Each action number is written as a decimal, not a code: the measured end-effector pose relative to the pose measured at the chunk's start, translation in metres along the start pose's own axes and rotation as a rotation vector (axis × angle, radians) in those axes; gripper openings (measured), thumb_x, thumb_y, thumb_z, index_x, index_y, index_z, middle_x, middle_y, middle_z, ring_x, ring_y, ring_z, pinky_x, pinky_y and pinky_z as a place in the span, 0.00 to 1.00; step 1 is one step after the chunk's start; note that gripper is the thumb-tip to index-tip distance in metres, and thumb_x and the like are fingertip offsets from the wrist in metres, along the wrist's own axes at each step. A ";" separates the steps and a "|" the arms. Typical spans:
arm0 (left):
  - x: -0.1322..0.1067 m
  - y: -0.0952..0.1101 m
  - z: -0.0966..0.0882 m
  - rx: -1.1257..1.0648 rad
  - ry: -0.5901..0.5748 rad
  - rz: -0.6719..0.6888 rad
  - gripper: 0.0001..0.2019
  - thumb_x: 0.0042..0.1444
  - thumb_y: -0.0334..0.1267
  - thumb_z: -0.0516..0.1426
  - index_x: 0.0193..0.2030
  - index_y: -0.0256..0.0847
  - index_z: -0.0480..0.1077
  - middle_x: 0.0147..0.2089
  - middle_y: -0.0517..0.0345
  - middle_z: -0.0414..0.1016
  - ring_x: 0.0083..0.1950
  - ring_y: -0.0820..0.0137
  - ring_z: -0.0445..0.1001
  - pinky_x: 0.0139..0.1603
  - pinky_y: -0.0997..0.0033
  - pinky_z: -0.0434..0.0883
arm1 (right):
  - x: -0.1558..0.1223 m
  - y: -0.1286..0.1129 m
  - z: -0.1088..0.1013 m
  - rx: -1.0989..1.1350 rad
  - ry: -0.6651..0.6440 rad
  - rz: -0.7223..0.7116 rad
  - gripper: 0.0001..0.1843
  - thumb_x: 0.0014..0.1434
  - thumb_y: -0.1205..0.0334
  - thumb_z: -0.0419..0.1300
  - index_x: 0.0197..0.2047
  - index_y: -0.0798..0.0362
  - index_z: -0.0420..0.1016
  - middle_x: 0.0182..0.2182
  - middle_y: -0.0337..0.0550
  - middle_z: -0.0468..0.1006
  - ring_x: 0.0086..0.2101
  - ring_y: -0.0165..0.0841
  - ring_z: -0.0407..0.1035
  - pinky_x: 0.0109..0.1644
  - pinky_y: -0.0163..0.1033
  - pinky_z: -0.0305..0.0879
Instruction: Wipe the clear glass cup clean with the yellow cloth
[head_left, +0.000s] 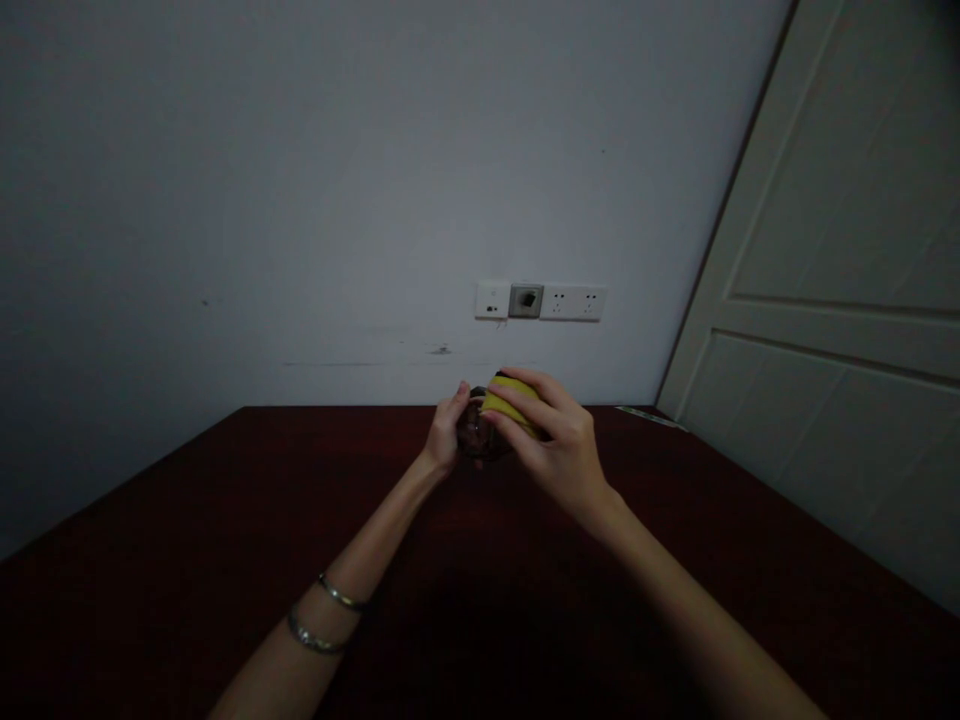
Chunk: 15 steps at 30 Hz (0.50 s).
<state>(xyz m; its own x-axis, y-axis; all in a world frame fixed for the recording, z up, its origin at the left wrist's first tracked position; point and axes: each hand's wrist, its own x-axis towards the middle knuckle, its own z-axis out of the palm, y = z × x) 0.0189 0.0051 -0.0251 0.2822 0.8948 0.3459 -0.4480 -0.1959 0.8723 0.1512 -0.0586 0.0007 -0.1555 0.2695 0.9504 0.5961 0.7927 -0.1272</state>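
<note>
My left hand (446,425) is wrapped round a dark, see-through vessel (474,432) that looks like a drinking glass. Its rim faces up and to the right, and most of its far side is hidden. Between the fingers and thumb of my right hand (562,435) is a yellow sponge (512,402) with a dark edge on top. The sponge is right at the vessel's rim; the dim light does not show whether they touch. Both hands are close together, above the dark red table.
The dark red tabletop (225,540) runs back to a pale wall (337,200). Sockets and a switch plate (540,301) are on that wall behind my hands. At the right stands a pale panelled door (840,250), with a thin flat strip (651,417) near the table's back right corner.
</note>
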 end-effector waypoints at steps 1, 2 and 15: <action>0.000 0.000 0.001 0.006 -0.006 -0.005 0.23 0.54 0.56 0.54 0.27 0.34 0.71 0.18 0.58 0.69 0.14 0.73 0.66 0.12 0.76 0.59 | 0.000 0.000 0.000 -0.013 0.013 0.002 0.13 0.59 0.64 0.61 0.48 0.53 0.76 0.49 0.54 0.74 0.48 0.40 0.71 0.52 0.50 0.71; 0.000 0.000 0.001 0.002 -0.009 -0.014 0.23 0.55 0.56 0.53 0.27 0.34 0.71 0.18 0.57 0.70 0.14 0.73 0.66 0.11 0.76 0.59 | -0.001 0.000 0.000 -0.021 0.011 -0.017 0.14 0.59 0.64 0.60 0.49 0.53 0.76 0.49 0.54 0.74 0.49 0.40 0.70 0.52 0.51 0.71; -0.005 -0.003 0.007 -0.371 -0.188 -0.173 0.25 0.62 0.53 0.44 0.34 0.33 0.70 0.22 0.54 0.72 0.16 0.68 0.70 0.08 0.74 0.64 | 0.006 0.007 -0.003 0.292 0.009 0.219 0.12 0.58 0.63 0.62 0.45 0.47 0.80 0.46 0.47 0.79 0.47 0.37 0.73 0.52 0.48 0.71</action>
<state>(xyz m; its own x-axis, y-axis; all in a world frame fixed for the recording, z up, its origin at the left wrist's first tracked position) 0.0254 -0.0014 -0.0270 0.5135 0.8067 0.2926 -0.6451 0.1381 0.7515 0.1571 -0.0531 0.0067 -0.0416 0.4465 0.8938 0.3642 0.8398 -0.4026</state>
